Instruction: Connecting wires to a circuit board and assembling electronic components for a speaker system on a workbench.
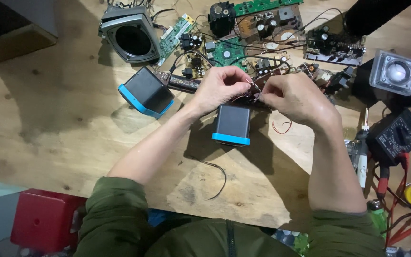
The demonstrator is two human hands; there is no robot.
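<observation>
My left hand (220, 88) and my right hand (293, 97) meet above a small black cube speaker with a blue rim (232, 124). Both pinch thin wires (254, 88) between fingertips, just behind the speaker. A second black cube speaker with a blue rim (146, 92) lies tilted to the left of my left hand. A thin red wire (281, 127) curls on the wood below my right hand.
Green and brown circuit boards (253, 28) crowd the far side of the wooden table (48, 123). A grey speaker housing (130, 35) sits at back left, a black multimeter (396, 135) and screwdriver (361, 152) at right. A loose black wire (217, 178) lies near the front.
</observation>
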